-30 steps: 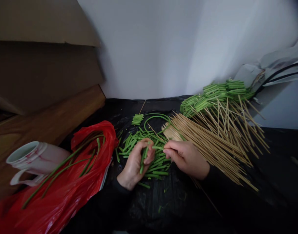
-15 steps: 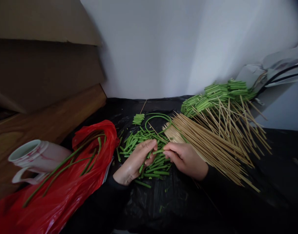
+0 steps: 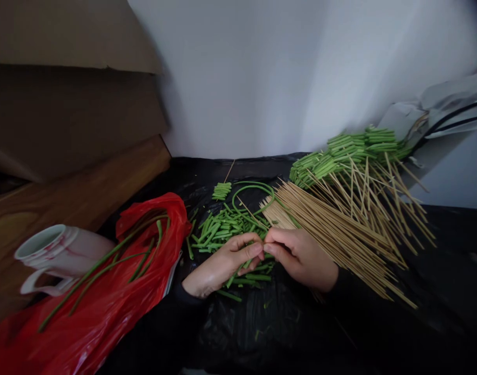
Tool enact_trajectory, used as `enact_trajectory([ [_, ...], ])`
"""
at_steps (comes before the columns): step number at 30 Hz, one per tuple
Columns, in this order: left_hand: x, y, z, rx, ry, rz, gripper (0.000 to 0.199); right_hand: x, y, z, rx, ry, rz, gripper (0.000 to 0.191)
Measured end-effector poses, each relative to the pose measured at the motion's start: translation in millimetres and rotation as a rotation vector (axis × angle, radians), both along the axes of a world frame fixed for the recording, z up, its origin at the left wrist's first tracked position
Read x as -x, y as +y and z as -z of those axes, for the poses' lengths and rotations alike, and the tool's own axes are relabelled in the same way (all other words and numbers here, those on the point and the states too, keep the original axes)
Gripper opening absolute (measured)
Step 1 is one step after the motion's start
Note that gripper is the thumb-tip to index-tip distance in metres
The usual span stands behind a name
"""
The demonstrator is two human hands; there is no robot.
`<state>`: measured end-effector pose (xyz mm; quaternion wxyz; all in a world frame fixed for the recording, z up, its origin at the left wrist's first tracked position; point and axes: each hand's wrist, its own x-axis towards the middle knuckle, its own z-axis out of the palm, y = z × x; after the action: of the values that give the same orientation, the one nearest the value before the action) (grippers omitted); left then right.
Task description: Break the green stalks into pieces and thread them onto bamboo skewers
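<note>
Both hands meet fingertip to fingertip above a pile of cut garlic scape pieces (image 3: 218, 229) on black plastic sheeting. My left hand (image 3: 226, 260) is closed, with bits of green scape showing under its curled fingers. My right hand (image 3: 301, 258) is closed in a pinch against the left fingertips, and the scape piece between them is mostly hidden. A loose bamboo skewer (image 3: 251, 211) lies just beyond the hands, beside a looped long garlic scape (image 3: 254, 184). Further back sits one skewer threaded with a row of scape pieces (image 3: 222, 191).
A fan of bamboo skewers (image 3: 332, 224) spreads to the right. Behind it is a stack of filled scape skewers (image 3: 351, 148). On the left, long scapes lie on a red plastic bag (image 3: 145, 291), next to a tipped white mug (image 3: 66, 250). Cardboard boxes (image 3: 74, 114) stand behind.
My left hand has moved right and turned, bringing its fingertips against my right hand's. The scape piece that showed between them is now mostly covered.
</note>
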<state>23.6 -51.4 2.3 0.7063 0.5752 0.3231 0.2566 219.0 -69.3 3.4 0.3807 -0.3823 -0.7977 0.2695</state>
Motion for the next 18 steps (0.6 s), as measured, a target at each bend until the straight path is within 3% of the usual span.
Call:
enact_trajectory([
  [7, 0, -4, -3.1, -0.06, -0.063, 0.036, 0.022, -2, 2, 1.1, 0.517, 0.368, -0.191, 0.025],
  [10, 0, -3, -6.3, -0.066, -0.144, -0.035, 0.022, -5, 4, 2.3, 0.646, 0.535, -0.23, 0.025],
  [14, 6, 5, -12.2, -0.11, -0.242, -0.354, 0.023, -12, 10, 0.6, 0.592, 0.628, -0.135, 0.025],
  [18, 17, 19, -12.0, -0.451, -0.094, -0.777, 0.017, -6, 10, 4.4, 0.494, 0.357, 0.002, 0.018],
])
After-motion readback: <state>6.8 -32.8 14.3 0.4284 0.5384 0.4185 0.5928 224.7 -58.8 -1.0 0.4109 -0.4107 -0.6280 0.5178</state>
